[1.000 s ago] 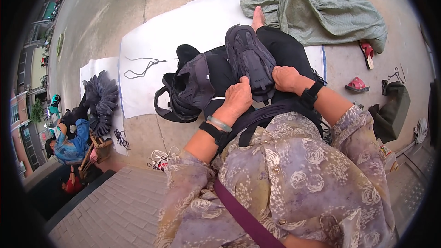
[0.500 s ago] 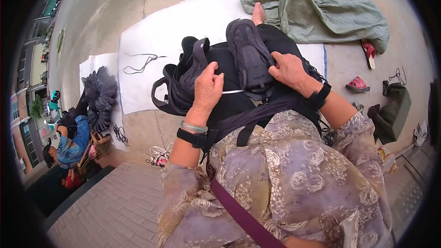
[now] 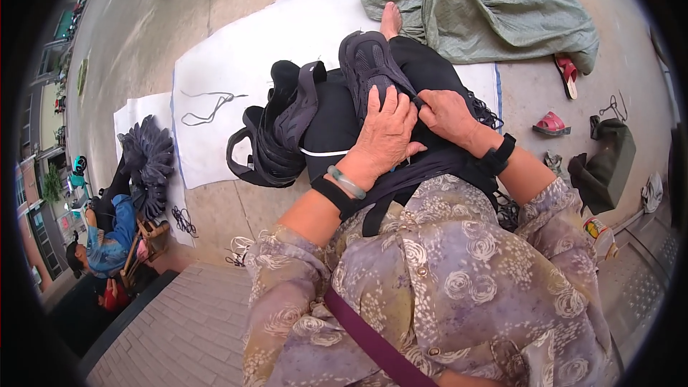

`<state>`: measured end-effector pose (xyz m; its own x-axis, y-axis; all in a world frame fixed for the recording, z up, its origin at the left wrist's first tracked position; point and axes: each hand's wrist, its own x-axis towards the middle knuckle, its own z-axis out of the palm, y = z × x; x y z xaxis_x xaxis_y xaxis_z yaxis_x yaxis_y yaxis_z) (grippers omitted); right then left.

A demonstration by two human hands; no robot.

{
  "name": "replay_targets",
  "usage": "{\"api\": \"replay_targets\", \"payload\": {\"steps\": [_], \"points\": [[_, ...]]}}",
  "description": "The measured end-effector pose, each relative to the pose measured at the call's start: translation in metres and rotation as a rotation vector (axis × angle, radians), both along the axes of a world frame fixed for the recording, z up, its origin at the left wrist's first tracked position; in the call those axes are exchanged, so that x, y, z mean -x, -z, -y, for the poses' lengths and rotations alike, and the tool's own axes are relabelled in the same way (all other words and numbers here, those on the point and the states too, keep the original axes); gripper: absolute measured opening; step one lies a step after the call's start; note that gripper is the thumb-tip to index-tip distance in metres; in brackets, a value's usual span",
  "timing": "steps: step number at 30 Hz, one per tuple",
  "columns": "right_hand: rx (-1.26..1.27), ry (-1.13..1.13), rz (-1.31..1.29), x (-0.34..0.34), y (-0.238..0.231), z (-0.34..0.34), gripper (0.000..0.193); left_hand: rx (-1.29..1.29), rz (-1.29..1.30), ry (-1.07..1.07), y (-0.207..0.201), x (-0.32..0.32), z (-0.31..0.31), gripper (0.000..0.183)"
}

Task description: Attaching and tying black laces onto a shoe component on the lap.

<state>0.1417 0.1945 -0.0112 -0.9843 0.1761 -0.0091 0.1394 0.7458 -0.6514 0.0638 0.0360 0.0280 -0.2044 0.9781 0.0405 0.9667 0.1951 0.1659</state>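
A dark grey shoe upper [image 3: 364,59] with a mesh middle lies across my black-trousered lap, its far end pointing away from me. My left hand [image 3: 383,127] rests on its near part, fingers stretched out and a little apart, covering much of that end. At the upper's right edge my right hand [image 3: 449,116] is closed, thumb and fingers pinching the edge. A stack of similar dark shoe uppers [image 3: 276,136] leans together on my left thigh. Black laces [image 3: 486,111] lie bunched by my right thigh.
White sheeting [image 3: 215,72] covers the ground, with a loose grey lace [image 3: 208,106] on it. A green-grey sack [image 3: 494,14] lies at the far right. Red slippers [image 3: 550,123] sit to the right. At the left, a person [image 3: 107,244] sits near a heap of dark uppers [image 3: 148,165].
My left hand has moved right, from beside the stack onto the near part of the shoe upper, and its fingers have straightened. My right hand still pinches the right edge.
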Motion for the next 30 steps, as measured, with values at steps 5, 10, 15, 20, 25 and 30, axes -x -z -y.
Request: {"api": "replay_targets", "payload": {"steps": [5,10,15,20,25,30], "points": [[0.265,-0.016,0.063,-0.003,-0.015,0.000,0.018,0.009,0.107,0.022,-0.003,0.008,0.006,0.055],[0.285,-0.152,0.226,-0.031,-0.035,-0.016,0.014,-0.062,0.168,-0.010,-0.017,0.025,0.029,0.046],[0.047,-0.304,0.188,-0.047,-0.034,-0.004,0.012,-0.004,0.192,0.151,-0.017,0.009,0.040,0.033],[-0.147,-0.518,0.200,-0.047,-0.034,0.005,0.019,-0.194,0.406,0.004,-0.015,0.012,0.048,0.019],[-0.168,-0.606,0.351,-0.033,-0.037,0.012,0.020,-0.198,0.604,-0.314,-0.024,0.011,0.058,0.012],[0.013,-0.523,0.267,-0.035,-0.030,0.015,0.021,-0.081,0.738,-0.363,-0.022,0.002,0.072,0.014]]}}
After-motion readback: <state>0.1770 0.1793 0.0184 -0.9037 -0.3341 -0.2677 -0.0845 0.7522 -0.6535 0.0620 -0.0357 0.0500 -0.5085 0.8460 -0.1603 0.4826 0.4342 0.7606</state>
